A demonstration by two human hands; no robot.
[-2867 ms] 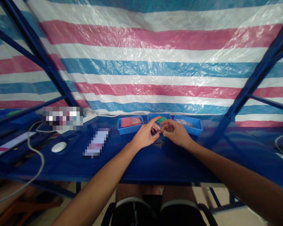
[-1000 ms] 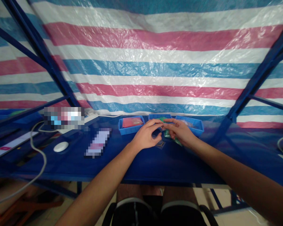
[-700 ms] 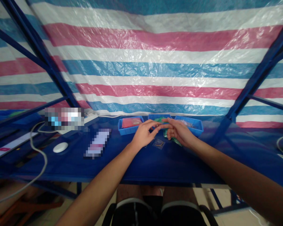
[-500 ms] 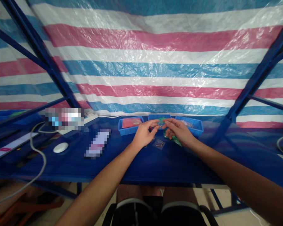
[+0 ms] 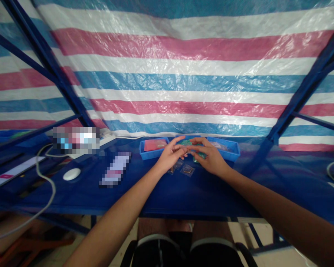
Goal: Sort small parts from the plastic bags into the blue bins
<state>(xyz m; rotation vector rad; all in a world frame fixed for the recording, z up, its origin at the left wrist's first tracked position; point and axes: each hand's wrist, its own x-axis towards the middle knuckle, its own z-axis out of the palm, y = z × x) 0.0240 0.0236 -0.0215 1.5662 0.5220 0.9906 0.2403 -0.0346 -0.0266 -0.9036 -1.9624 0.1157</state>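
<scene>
My left hand (image 5: 169,155) and my right hand (image 5: 212,157) meet above the back of the blue table, fingertips touching or nearly so. The left index finger points out straight, while its thumb and other fingers come together; whatever may lie between them is too small to make out. My right hand has its fingers apart and its thumb held away. Behind the fingers, green material (image 5: 186,142) shows at the middle blue bin, and a green packet (image 5: 199,158) is partly hidden under my right hand. A small clear bag with brass-coloured pieces (image 5: 187,170) lies just below the hands.
A blue bin (image 5: 143,155) with a red packet (image 5: 153,145) stands left, another blue bin (image 5: 233,151) with clear bags right. Farther left are a white mouse (image 5: 71,174), a blurred-out phone-like object (image 5: 116,168) and a white cable (image 5: 53,189). Striped sheeting (image 5: 183,81) hangs behind.
The green piece between both hands' fingertips is no longer held up there. My right fingers have spread, and the left index finger has straightened. A second small clear bag shows more beside the left hand.
</scene>
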